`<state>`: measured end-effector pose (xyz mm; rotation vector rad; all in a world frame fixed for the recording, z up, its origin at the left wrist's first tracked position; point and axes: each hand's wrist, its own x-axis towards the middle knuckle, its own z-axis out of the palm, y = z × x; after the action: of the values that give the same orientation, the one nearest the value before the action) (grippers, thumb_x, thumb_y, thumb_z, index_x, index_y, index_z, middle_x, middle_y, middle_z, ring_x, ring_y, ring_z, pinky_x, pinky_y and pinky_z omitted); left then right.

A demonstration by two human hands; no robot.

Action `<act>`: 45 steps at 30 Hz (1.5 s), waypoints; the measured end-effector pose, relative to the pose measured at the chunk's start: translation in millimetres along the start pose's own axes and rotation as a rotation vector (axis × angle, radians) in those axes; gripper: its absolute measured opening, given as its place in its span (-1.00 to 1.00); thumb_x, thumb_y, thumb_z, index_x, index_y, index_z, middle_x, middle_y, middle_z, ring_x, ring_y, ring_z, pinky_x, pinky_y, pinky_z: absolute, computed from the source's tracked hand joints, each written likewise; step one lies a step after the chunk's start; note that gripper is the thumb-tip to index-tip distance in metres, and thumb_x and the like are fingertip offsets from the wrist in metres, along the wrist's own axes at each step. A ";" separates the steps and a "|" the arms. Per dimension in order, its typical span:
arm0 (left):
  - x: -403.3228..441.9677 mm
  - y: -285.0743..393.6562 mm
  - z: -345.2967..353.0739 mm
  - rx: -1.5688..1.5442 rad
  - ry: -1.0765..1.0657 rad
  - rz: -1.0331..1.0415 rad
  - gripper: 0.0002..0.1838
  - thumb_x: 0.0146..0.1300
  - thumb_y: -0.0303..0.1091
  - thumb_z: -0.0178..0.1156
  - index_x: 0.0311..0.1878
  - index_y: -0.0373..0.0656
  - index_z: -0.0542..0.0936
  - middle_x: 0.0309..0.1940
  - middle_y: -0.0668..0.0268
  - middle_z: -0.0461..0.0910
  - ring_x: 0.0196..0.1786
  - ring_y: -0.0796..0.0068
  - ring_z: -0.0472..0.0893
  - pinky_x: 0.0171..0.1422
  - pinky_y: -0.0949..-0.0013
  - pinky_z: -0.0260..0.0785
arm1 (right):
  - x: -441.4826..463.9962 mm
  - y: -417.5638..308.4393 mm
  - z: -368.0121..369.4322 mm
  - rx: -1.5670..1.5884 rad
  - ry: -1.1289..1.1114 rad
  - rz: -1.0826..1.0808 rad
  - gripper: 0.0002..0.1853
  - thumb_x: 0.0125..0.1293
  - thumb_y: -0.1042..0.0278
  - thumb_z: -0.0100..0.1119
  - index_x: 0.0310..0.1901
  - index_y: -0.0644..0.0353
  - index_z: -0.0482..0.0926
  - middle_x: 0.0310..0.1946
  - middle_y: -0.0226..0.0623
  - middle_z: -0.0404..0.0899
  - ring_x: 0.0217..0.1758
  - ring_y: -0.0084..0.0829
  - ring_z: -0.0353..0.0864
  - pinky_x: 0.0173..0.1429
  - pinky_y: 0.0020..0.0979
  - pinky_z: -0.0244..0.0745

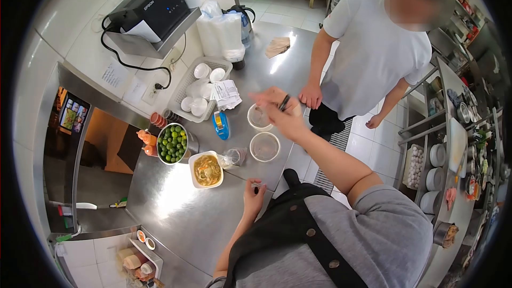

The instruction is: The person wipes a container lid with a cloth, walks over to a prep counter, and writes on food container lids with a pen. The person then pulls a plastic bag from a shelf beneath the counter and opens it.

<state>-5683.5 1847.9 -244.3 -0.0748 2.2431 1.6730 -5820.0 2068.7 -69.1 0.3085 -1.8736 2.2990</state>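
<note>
Counter edge: the steel counter's [170, 208] front edge runs between the person's dark apron [261, 229] and the round tubs; a co-worker's hand [310, 96] rests at this edge farther along.
Room on the steel: a broad, glaring stretch lies on the near side of the noodle bowl [207, 185]; another lies beyond the tubs, with a folded brown cloth [278, 47] on it.
Right hand [277, 108]: raised and blurred over the far tub; a dark thing shows at it, but whether the fingers grip it I cannot tell.
Left hand [254, 196]: low by the edge, fingers curled, a small dark thing at the fingertips; a firm hold cannot be made out.
Round tubs: the far tub [260, 129] is partly under the right hand; the near tub [265, 159] stands just beside it, between the two hands.
Beside the tubs: a clear bag [233, 158] touching or nearly touching the bowl, and a blue tape dispenser [221, 126].
Printer [152, 8]: reads "EPSON".
Paper slips [226, 94]: printed, lying on the white basket [184, 96], too small to read.
Wall notice [113, 73]: lettering illegible.
</note>
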 end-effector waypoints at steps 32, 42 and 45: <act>89.4 4.8 2.8 -0.186 0.077 -0.216 -0.54 0.32 0.02 0.21 -0.42 -0.26 0.56 -0.65 0.37 0.47 -0.55 0.63 0.42 -0.45 0.44 0.23 | -33.6 199.6 -0.8 0.099 0.118 0.128 -0.72 0.49 0.22 -0.17 -0.20 0.23 0.48 -0.28 -0.35 0.46 -0.30 -0.53 0.48 -0.07 -0.44 0.44; 101.2 2.0 9.4 -0.117 0.108 -0.163 -0.55 0.31 0.02 0.21 -0.41 -0.24 0.56 -0.62 0.44 0.40 -0.52 0.65 0.33 -0.44 0.45 0.14 | -35.5 195.2 -5.8 0.228 0.081 0.212 -0.93 0.35 0.48 0.11 -0.30 0.25 0.49 -0.35 -0.35 0.51 -0.30 -0.53 0.54 -0.11 -0.46 0.48; 105.1 0.0 13.3 0.048 0.151 -0.102 -0.55 0.30 0.00 0.23 -0.45 -0.26 0.57 -0.63 0.42 0.41 -0.52 0.64 0.32 -0.45 0.44 0.13 | -33.8 192.2 -2.1 0.194 0.018 0.231 -0.90 0.33 0.47 0.15 -0.35 0.25 0.50 -0.38 -0.37 0.51 -0.32 -0.55 0.54 -0.13 -0.48 0.48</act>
<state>-5779.2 1877.1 -279.2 -0.3081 2.3443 1.6078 -5835.9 2032.0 -260.1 0.0975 -1.7624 2.6321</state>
